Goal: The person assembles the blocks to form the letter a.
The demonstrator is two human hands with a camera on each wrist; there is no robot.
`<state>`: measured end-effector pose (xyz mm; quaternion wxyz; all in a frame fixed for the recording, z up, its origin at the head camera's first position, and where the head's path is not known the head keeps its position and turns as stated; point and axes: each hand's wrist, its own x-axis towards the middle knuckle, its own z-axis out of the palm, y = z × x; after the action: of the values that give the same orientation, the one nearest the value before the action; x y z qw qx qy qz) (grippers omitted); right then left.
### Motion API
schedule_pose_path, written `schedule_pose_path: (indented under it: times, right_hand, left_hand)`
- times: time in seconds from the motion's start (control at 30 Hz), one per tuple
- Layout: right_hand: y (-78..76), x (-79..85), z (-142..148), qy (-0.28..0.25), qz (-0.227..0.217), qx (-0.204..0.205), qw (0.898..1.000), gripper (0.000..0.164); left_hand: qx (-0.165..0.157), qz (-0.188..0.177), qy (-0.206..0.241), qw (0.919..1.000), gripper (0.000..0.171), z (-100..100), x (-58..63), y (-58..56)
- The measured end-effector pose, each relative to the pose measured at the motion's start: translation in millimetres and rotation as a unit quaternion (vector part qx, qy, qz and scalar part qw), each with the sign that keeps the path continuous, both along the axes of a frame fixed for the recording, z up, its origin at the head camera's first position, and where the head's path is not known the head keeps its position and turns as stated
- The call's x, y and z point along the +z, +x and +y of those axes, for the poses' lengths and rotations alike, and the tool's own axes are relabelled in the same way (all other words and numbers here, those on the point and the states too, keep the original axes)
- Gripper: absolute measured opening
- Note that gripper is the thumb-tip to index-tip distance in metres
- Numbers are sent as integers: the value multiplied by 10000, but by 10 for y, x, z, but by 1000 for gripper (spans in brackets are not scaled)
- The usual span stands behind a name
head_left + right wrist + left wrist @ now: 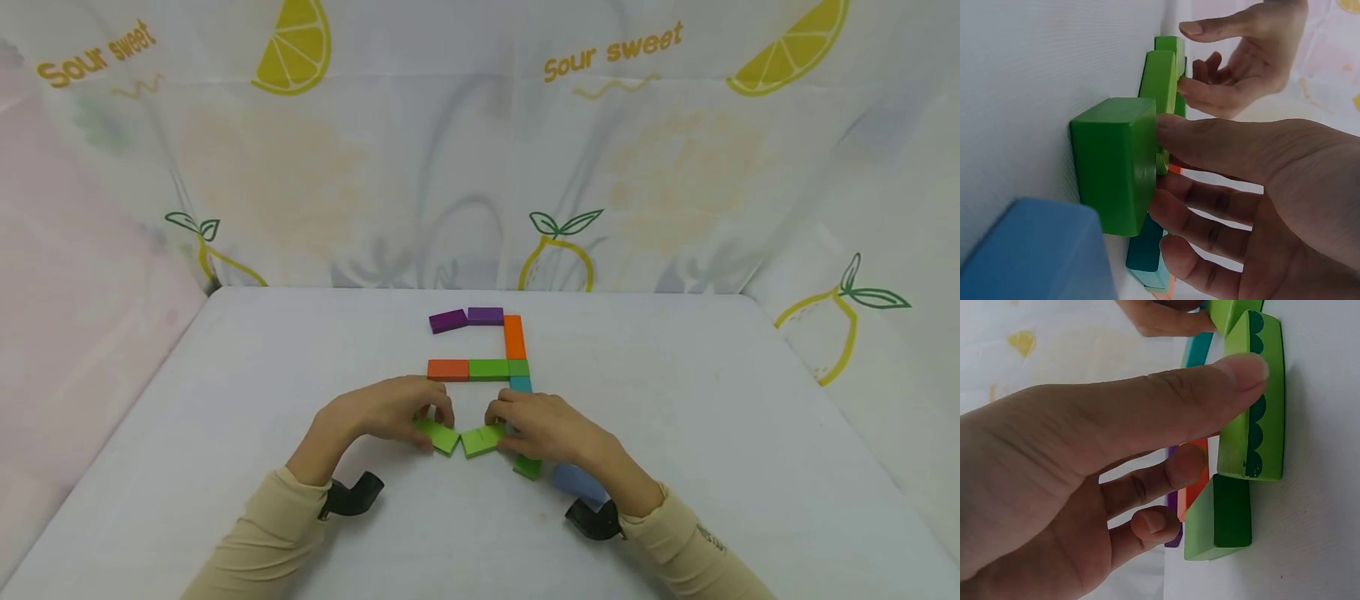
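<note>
My left hand (393,408) holds a light green block (440,438) between thumb and fingers. In the left wrist view the thumb (1235,372) lies across its scalloped dark green edge. Another green block (1225,519) sits beside that one, under the curled outer fingers. Facing it, my right hand (551,429) pinches the outer end of a second light green block (478,440); the two blocks' inner corners nearly meet. A darker green block (1113,169) stands close at the right thumb, partly covered by the hand in the head view.
Beyond the hands run a red-orange block (447,370), a green block (488,370), a teal block (521,384), an orange block (514,337) and two purple blocks (486,316). A blue block (579,483) lies under the right wrist. Patterned cloth (420,167) hangs behind the white table (187,400).
</note>
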<state>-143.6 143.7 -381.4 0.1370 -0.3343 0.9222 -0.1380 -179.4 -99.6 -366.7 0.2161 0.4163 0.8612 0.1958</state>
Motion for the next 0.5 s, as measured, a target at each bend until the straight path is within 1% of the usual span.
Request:
schedule_pose_path:
  times: [0.17, 0.3, 0.4, 0.5]
  right_hand:
    - [-9, 10, 11, 47, -19, -35, 10000, 25]
    - [-14, 41, 22, -21, -261, -215, 9994, 34]
    - [-11, 68, 44, -132, -410, -388, 9983, 36]
    - [-7, 89, 83, -227, -379, -443, 9980, 29]
  left_hand:
    - [47, -20, -87, 9999, 25, 15, -16, -23]
    - [43, 18, -100, 9999, 25, 18, -6, -24]
    - [46, 162, -79, 9998, 24, 30, -6, -14]
    - [48, 382, -17, 9993, 23, 76, -22, 4]
